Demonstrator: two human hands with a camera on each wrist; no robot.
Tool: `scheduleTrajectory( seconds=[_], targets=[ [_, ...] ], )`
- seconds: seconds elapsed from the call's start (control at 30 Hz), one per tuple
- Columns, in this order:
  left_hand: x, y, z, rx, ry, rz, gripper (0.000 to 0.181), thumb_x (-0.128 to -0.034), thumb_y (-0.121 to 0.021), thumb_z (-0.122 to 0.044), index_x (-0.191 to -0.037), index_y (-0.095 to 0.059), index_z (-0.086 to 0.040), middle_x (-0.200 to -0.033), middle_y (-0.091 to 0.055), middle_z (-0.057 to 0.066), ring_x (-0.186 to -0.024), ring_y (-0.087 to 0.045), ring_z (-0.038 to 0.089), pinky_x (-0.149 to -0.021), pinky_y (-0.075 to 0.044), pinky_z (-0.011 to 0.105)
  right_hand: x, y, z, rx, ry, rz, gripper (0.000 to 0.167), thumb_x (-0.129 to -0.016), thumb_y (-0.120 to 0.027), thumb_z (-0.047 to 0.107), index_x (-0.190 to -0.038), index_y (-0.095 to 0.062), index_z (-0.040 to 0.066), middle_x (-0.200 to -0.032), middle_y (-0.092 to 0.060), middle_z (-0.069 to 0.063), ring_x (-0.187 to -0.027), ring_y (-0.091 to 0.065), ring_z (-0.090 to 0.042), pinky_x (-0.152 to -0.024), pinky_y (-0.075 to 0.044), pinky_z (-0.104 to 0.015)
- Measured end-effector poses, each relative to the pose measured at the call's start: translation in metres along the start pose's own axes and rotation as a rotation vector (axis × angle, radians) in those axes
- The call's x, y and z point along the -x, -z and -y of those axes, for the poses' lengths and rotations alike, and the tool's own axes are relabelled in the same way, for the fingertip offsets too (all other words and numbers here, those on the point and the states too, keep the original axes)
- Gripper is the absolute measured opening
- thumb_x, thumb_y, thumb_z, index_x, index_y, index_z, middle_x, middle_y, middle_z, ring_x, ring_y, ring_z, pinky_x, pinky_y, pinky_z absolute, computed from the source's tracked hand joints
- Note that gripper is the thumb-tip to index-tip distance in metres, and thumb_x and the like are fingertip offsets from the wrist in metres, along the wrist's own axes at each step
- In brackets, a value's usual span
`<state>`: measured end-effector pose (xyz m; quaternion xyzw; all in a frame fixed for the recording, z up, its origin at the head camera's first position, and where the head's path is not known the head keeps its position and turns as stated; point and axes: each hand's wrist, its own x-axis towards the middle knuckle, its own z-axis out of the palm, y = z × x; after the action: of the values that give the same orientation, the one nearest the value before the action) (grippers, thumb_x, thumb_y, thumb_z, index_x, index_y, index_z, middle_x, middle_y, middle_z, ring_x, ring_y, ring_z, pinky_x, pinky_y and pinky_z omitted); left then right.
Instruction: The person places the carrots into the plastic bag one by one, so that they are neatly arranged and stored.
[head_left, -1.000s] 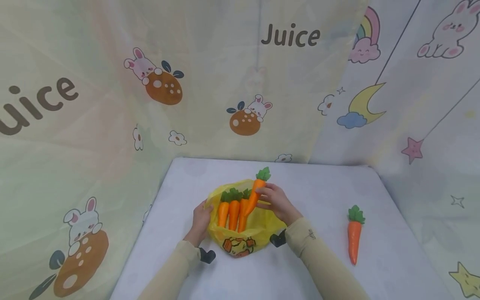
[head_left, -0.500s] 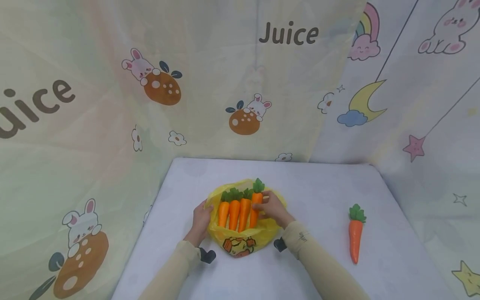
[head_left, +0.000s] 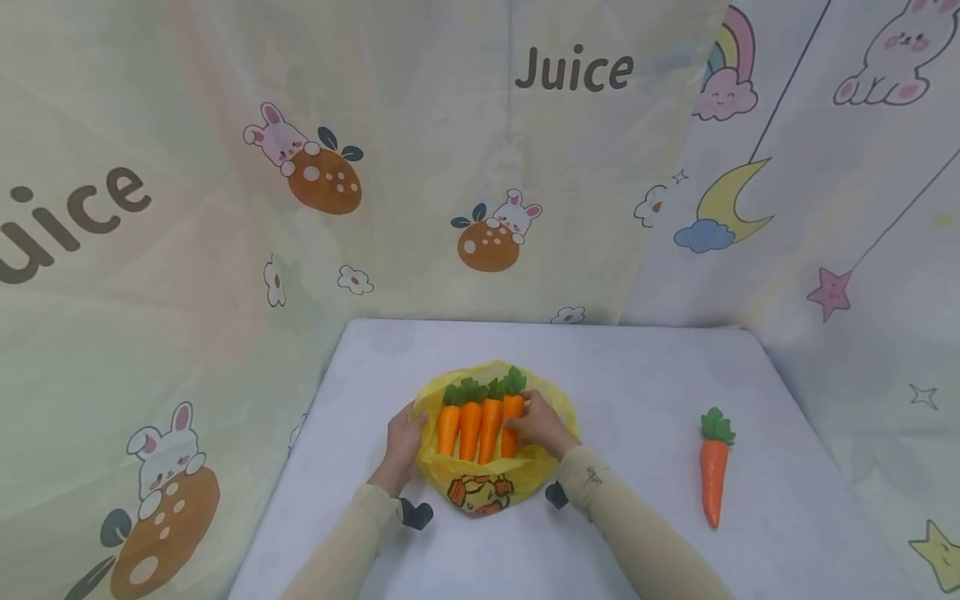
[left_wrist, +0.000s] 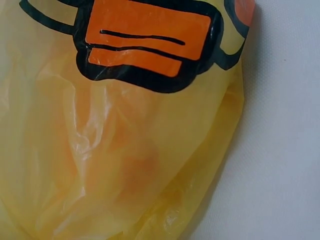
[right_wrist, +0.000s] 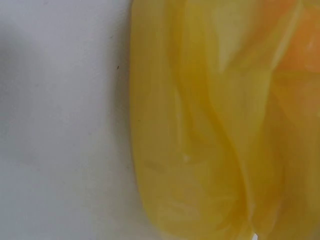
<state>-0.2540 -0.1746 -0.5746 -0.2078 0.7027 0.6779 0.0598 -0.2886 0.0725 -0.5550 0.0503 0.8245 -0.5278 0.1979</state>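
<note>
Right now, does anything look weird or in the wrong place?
Nothing looks spilled or broken. The one odd thing is a carrot lying alone on the table, right of the bag, while the other four sit side by side in it.

Cream sleeves [head_left: 348,533], at seven and five o'clock; the latter bears a dark marking [head_left: 594,476] (illegible); black pieces [head_left: 417,514] edge both cuffs [head_left: 377,505].

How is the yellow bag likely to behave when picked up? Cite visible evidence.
The bag is probably floppy, since its thin, see-through film creases in both wrist views. Lifted by one side, it would likely sag, and the four carrots inside might slide, as its mouth gapes wide.
</note>
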Motion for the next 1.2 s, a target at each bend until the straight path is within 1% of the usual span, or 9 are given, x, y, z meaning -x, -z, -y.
scheduleTrajectory(
  seconds=[0.17, 0.23, 0.33, 0.47, 0.6, 0.7, 0.83, 1.07, 1.2],
  targets=[
    [0.001, 0.000, 0.002, 0.003, -0.003, 0.003, 0.053, -0.1066, -0.046, -0.016, -0.155, -0.034, 0.002, -0.158, -0.037, 0.019, -0.143, -0.037, 0.037, -0.117, -0.031, 0.054, 0.005, -0.001, -0.003, -0.031, 0.025, 0.017, 0.066, -0.092, -0.072, 0.006, -0.146, -0.034, -0.003, -0.130, -0.054, -0.029, -0.093, -0.067, -0.031, -0.072, -0.063, -0.042],
    [0.000, 0.001, 0.002, 0.003, -0.004, 0.006, 0.053, -0.1067, -0.046, -0.016, -0.155, -0.034, 0.002, -0.158, -0.037, 0.019, -0.143, -0.037, 0.037, -0.117, -0.031, 0.054, 0.006, -0.001, -0.005, -0.044, 0.042, 0.027, 0.065, -0.092, -0.072, 0.005, -0.144, -0.035, -0.005, -0.127, -0.055, -0.029, -0.092, -0.067, -0.031, -0.073, -0.063, -0.043],
    [0.000, 0.001, 0.001, 0.000, -0.006, 0.012, 0.053, -0.1070, -0.046, -0.016, -0.155, -0.033, 0.002, -0.158, -0.037, 0.020, -0.143, -0.037, 0.037, -0.117, -0.030, 0.054, 0.007, -0.001, -0.006, -0.051, 0.036, 0.032, 0.064, -0.092, -0.072, 0.006, -0.144, -0.036, -0.004, -0.125, -0.055, -0.026, -0.092, -0.067, -0.031, -0.075, -0.062, -0.044],
    [0.000, 0.001, 0.000, 0.003, -0.007, 0.015, 0.053, -0.1070, -0.046, -0.016, -0.155, -0.033, 0.002, -0.158, -0.037, 0.020, -0.144, -0.036, 0.037, -0.117, -0.030, 0.054, 0.009, 0.000, -0.005, -0.036, 0.020, 0.021, 0.068, -0.091, -0.073, 0.010, -0.147, -0.037, -0.003, -0.133, -0.054, -0.027, -0.097, -0.067, -0.030, -0.077, -0.062, -0.043],
    [0.000, 0.001, -0.001, 0.021, -0.010, 0.018, 0.053, -0.1069, -0.046, -0.016, -0.155, -0.034, 0.002, -0.158, -0.037, 0.019, -0.144, -0.037, 0.037, -0.117, -0.031, 0.053, 0.013, 0.003, -0.002, -0.013, 0.042, 0.006, 0.071, -0.090, -0.073, 0.014, -0.148, -0.037, -0.005, -0.140, -0.050, -0.030, -0.097, -0.067, -0.031, -0.077, -0.062, -0.042],
    [0.000, 0.001, -0.001, 0.032, -0.013, 0.024, 0.053, -0.1068, -0.046, -0.016, -0.155, -0.033, 0.001, -0.158, -0.037, 0.019, -0.144, -0.037, 0.037, -0.117, -0.031, 0.053, 0.015, 0.005, -0.001, 0.018, 0.067, 0.002, 0.069, -0.091, -0.072, 0.015, -0.147, -0.039, -0.008, -0.143, -0.048, -0.031, -0.096, -0.068, -0.031, -0.076, -0.062, -0.041],
    [0.001, 0.001, -0.002, 0.030, -0.016, 0.027, 0.053, -0.1069, -0.046, -0.016, -0.155, -0.032, 0.002, -0.158, -0.036, 0.019, -0.144, -0.036, 0.037, -0.118, -0.030, 0.053, 0.019, 0.007, -0.001, 0.064, 0.073, 0.009, 0.067, -0.092, -0.072, 0.018, -0.145, -0.042, -0.010, -0.145, -0.047, -0.030, -0.094, -0.069, -0.032, -0.077, -0.062, -0.040],
    [0.001, 0.000, -0.003, 0.015, -0.005, 0.014, 0.053, -0.1066, -0.046, -0.016, -0.155, -0.033, 0.001, -0.158, -0.037, 0.019, -0.144, -0.035, 0.036, -0.118, -0.029, 0.053, 0.024, 0.008, 0.000, 0.130, 0.068, 0.044, 0.060, -0.095, -0.070, 0.022, -0.142, -0.049, -0.009, -0.144, -0.049, -0.030, -0.089, -0.071, -0.034, -0.079, -0.061, -0.044],
    [0.002, 0.000, -0.002, 0.013, 0.005, 0.010, 0.053, -0.1066, -0.046, -0.016, -0.156, -0.033, 0.000, -0.158, -0.037, 0.019, -0.144, -0.036, 0.036, -0.118, -0.030, 0.053, 0.024, 0.007, -0.001, 0.163, 0.065, 0.051, 0.057, -0.095, -0.071, 0.023, -0.139, -0.053, -0.009, -0.143, -0.051, -0.028, -0.089, -0.072, -0.033, -0.078, -0.062, -0.042]
  ],
)
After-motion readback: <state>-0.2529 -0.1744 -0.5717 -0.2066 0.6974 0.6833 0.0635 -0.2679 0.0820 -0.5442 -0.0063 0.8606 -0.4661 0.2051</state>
